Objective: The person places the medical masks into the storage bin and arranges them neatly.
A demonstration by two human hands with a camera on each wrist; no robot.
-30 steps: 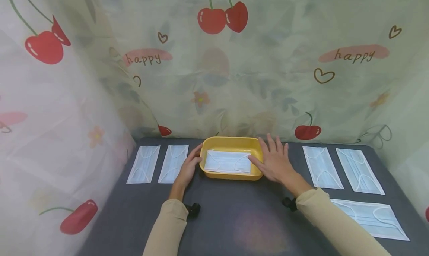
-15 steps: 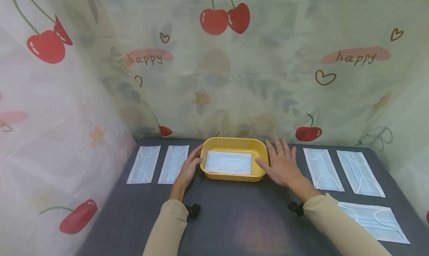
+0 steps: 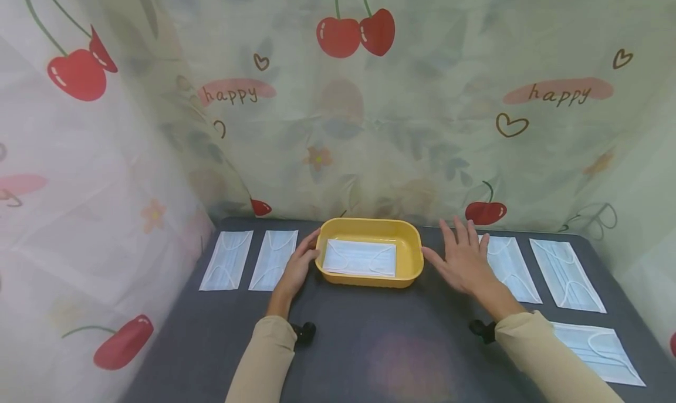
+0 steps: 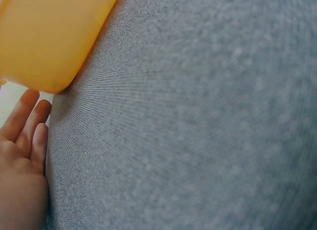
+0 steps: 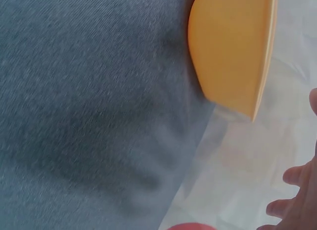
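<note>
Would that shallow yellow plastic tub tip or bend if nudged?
The tub would probably slide before tipping: it sits low and broad on the dark grey fabric-like tabletop. Its smooth walls hold their shape, so it looks fairly stiff. It's likely light for its size, since the rim appears thin.

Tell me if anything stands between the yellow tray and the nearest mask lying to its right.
Only the right hand does: in the head view it is between the yellow tray and that mask, its fingers overlapping the mask's far left corner. No other object shows between them.
</note>
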